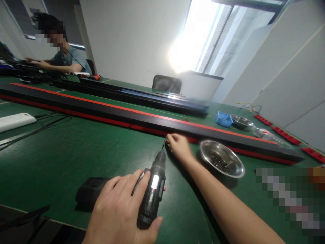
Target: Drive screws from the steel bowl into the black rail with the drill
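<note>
My left hand (124,200) is wrapped over a black cordless drill (152,193), which is tipped on its side with its battery base toward the left. The drill's bit (164,145) points away from me, toward a long black bar with red edges (142,117). At the bit's tip, the fingers of my right hand (179,145) are pinched together. Whatever they hold there is too small to make out. Just right of that hand stands a round metal bowl (235,167) with many small dark screws (218,162) in it.
A blue basket (223,119) and another metal bowl (241,121) stand beyond the bar. More dark bars (162,100) lie farther back. At left are a white power strip (16,121) and cables. A person (73,59) sits at the far left.
</note>
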The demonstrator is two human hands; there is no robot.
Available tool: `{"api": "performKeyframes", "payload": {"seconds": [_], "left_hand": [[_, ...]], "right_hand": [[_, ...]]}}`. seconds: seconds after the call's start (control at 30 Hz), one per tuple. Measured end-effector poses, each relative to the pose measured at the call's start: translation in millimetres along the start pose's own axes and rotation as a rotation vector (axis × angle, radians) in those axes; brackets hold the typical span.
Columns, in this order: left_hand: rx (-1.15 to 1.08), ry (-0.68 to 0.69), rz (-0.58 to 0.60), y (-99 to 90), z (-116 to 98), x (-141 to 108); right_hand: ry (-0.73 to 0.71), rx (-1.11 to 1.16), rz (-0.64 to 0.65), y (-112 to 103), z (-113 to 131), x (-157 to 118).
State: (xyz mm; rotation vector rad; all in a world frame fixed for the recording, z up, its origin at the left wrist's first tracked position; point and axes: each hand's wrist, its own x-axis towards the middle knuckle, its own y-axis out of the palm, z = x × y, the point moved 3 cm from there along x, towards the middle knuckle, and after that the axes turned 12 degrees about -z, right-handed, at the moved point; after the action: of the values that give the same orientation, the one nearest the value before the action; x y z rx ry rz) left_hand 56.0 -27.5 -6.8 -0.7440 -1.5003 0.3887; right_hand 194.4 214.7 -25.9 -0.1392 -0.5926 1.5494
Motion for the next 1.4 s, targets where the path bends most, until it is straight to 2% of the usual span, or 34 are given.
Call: {"api": "performKeyframes", "payload": {"seconds": [0.13, 0.8, 0.87, 1.0, 1.13, 1.23, 1.3, 1.4], "left_hand": [[-0.01, -0.02, 0.008, 0.0, -0.2, -0.4], [-0.02, -0.01, 0.004, 1.2, 0.2, 1.8], [-0.029, -0.006, 0.013, 1.3, 1.1, 0.2], [-0.046, -0.011, 0.03, 3.3, 4.0, -1.7], [-0.056, -0.04, 0.071, 10.2, 5.2, 4.5], [-0.04, -0.076, 0.124, 16.8, 4.9, 12.5], [-0.019, -0.086, 0.154, 20.2, 4.4, 17.6], [0.006, -0.089, 0.176, 23.1, 4.1, 24.7]], "right_hand": [[-0.003, 0.114, 0.042, -2.0, 5.0, -4.7], [-0.048, 0.042, 0.079, -2.8, 9.0, -8.1], [-0.057, 0.009, 0.046, -3.0, 8.5, -8.9], [-0.11, -0.092, -0.125, -10.5, 15.4, -13.7], [-0.202, -0.246, -0.162, -32.5, 38.0, -16.8], [-0.217, -0.498, -0.16, -64.4, 51.6, -13.6], [-0.175, -0.684, -0.188, -91.4, 51.7, -9.9], [0.002, -0.908, -0.194, -130.7, 34.8, -5.1]]}}
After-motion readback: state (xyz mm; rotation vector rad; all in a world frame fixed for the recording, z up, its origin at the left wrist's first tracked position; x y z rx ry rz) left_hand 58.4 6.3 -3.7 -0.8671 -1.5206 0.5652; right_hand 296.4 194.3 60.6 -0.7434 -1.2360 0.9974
